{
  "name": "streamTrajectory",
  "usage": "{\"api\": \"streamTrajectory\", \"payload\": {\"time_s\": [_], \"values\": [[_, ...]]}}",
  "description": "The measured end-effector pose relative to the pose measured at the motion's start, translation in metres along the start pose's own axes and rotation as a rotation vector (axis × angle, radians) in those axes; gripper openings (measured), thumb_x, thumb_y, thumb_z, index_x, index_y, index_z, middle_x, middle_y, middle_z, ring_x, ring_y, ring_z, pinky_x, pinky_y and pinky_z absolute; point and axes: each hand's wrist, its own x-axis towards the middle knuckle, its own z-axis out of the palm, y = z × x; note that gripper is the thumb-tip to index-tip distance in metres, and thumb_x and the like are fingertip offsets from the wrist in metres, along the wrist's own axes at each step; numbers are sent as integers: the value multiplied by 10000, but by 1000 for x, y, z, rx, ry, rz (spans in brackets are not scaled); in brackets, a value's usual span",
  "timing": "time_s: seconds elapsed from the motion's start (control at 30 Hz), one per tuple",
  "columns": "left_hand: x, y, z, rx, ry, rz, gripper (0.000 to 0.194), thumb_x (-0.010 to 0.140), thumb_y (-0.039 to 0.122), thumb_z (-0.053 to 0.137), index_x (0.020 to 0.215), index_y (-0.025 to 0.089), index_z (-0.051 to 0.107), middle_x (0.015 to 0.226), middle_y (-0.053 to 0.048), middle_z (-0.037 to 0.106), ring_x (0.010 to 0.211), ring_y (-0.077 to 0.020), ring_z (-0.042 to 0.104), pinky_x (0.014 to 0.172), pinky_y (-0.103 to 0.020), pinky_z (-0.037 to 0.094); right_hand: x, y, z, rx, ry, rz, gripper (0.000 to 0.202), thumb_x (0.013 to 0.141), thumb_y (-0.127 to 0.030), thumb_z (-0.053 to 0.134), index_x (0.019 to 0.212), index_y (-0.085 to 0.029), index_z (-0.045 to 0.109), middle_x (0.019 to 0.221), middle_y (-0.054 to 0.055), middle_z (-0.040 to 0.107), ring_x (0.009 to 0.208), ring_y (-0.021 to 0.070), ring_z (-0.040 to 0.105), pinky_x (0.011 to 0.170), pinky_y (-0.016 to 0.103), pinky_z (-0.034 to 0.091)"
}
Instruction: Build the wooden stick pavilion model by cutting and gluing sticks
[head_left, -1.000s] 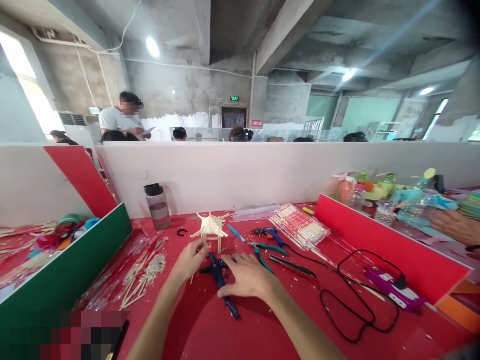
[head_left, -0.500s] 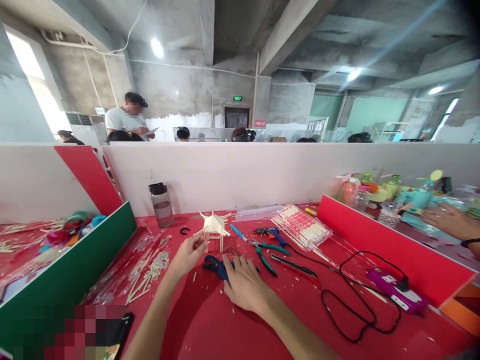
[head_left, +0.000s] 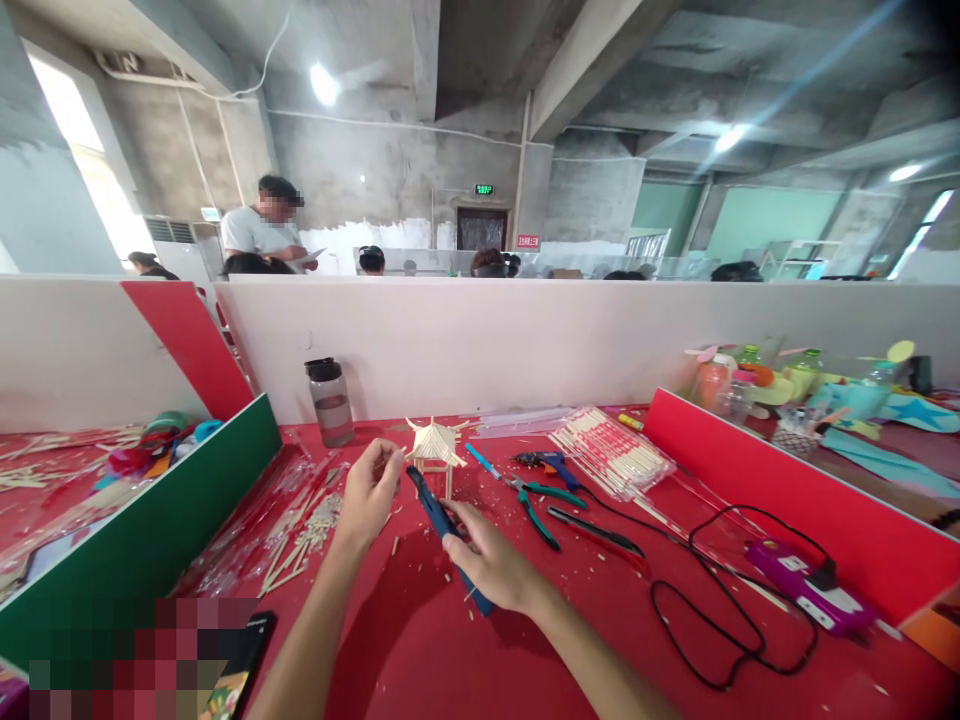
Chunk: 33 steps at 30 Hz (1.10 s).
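Observation:
My right hand (head_left: 487, 560) is closed around a dark blue plier-like hand tool (head_left: 429, 505), its black head pointing up and away. The tool's head lies just in front of a small pavilion model (head_left: 435, 440) made of pale wooden sticks, which stands upright on legs. My left hand (head_left: 373, 485) is raised at the left of the model's roof, fingertips pinched together. Whatever may be between those fingertips is too small to make out. Cut stick pieces (head_left: 322, 520) lie left of my left hand.
Right of the model lie a blue pen (head_left: 482, 460), a glue gun (head_left: 547, 462), green-handled pliers (head_left: 538, 510), a red-handled tool (head_left: 600, 535) and bundled sticks (head_left: 611, 450). A corded purple power strip (head_left: 810, 585) is at right. A bottle (head_left: 330, 405) stands by the white partition (head_left: 487, 345).
My right hand has picked the blue tool up from the table and turned its head toward the model. My left hand has risen slightly. The view has shifted a little.

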Motion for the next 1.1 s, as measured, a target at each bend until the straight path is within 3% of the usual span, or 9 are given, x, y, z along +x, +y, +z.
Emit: {"api": "streamTrajectory", "payload": {"time_s": [0.17,0.27,0.47,0.63,0.87,1.1], "values": [[-1,-4,5,-39,-126,-31,247,948,416,520,824,205,481,657,44,561,583,-126,580,592,-243,454,3,3,4,119,67,-52,465,959,-294,491,1423,-282,474,1334,73,578,1239,233,547,1071,400,424],[-2,-4,9,-61,-143,-22,253,952,420,515,831,200,490,690,22,599,625,-144,623,622,-260,479,3,1,5,151,78,-63,449,972,-306,476,1421,-284,486,1314,68,587,1225,235,548,1064,400,427],[-1,-6,11,7,-175,-39,267,941,428,533,812,194,522,657,9,625,610,-150,614,610,-260,466,4,-1,4,255,48,-28,450,1005,-390,419,1434,-273,486,1275,78,603,1093,234,609,943,380,507],[1,-10,10,-7,-185,-38,271,931,423,545,789,192,538,638,6,625,600,-147,603,605,-255,458,3,-5,2,318,15,56,480,1004,-427,401,1441,-244,480,1096,83,640,998,241,627,874,385,536],[1,-12,11,-18,-185,-57,264,917,410,555,766,193,540,603,8,621,570,-144,584,592,-251,448,3,6,5,309,22,7,471,1003,-365,406,1463,-275,445,1365,87,532,1089,226,597,930,379,527],[1,-10,11,73,-163,-51,280,914,424,557,749,199,535,600,7,624,568,-151,585,590,-253,432,5,11,4,264,34,-11,463,1008,-335,407,1467,-285,431,1315,89,560,1042,213,618,917,379,533]]}}
